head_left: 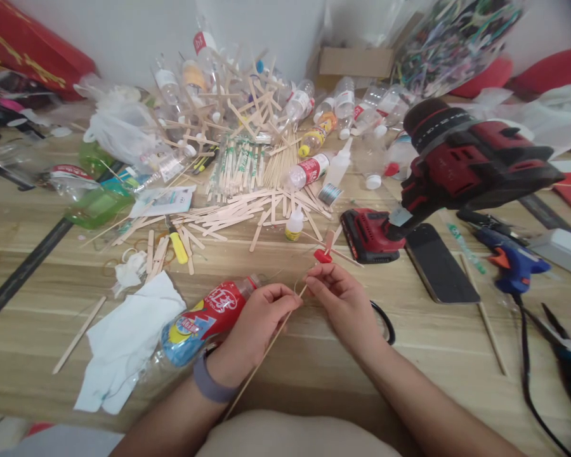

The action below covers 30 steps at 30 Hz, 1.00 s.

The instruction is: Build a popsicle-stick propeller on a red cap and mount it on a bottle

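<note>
A thin bamboo skewer (pixel 265 357) slants up from my lap between my two hands. My left hand (pixel 271 314), with a grey band at the wrist, pinches it a little below its upper end. Thumb and forefinger of my right hand (pixel 335 295) are closed at the skewer's tip. A fine loop of thread or wire (pixel 297 283) shows between the fingertips; which fingers grip it is hard to tell. Just beyond my right fingers lies a small red piece (pixel 322 256). Beside my left hand, a plastic bottle (pixel 207 320) with a red and blue label lies on its side.
A red cordless drill (pixel 471 155) stands at right, by a phone (pixel 441 263) and a blue glue gun (pixel 511 257). Craft sticks (pixel 228 212), a small glue bottle (pixel 294 225) and a yellow-handled tool (pixel 177 246) lie ahead. White tissue (pixel 131 336) lies left. Empty bottles crowd the back.
</note>
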Tool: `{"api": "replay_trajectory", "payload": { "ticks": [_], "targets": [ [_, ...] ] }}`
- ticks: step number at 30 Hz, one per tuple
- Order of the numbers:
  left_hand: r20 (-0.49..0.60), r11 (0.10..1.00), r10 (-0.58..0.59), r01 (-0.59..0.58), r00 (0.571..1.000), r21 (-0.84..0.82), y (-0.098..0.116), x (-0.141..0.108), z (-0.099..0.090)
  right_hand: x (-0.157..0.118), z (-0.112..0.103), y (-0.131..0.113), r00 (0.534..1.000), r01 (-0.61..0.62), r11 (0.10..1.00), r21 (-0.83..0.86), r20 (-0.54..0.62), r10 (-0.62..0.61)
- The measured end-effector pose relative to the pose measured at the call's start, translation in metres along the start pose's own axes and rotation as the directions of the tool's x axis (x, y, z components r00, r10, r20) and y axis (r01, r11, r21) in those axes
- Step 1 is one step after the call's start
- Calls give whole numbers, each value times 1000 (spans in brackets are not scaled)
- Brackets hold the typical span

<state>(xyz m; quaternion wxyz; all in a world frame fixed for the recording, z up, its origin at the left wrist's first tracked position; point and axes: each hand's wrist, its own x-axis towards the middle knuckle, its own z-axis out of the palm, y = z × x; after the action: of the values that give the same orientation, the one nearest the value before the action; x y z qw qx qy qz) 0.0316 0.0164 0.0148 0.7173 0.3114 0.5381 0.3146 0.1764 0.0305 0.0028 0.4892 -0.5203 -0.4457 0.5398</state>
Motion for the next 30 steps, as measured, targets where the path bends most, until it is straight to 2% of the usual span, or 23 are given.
{"api": "replay_trajectory", "payload": {
  "ticks": [18, 21, 26, 30],
  "targets": [
    [-23, 1000, 7, -7, 1000, -5, 5, -1, 0, -1, 1, 5, 999, 12, 1000, -24, 42, -11],
    [-9, 1000, -20, 19, 1000, -25, 5, 0, -1, -2, 2, 4, 998, 17, 999, 37, 58, -19],
    [20, 998, -33, 34, 999, -56, 4, 0, -3, -4, 3, 3, 997, -1, 973, 233, 80, -18],
    [52, 998, -13, 16, 999, -63, 3, -2, -4, -6, 5, 3, 984, -29, 976, 215, 178, -10]
  ]
}}
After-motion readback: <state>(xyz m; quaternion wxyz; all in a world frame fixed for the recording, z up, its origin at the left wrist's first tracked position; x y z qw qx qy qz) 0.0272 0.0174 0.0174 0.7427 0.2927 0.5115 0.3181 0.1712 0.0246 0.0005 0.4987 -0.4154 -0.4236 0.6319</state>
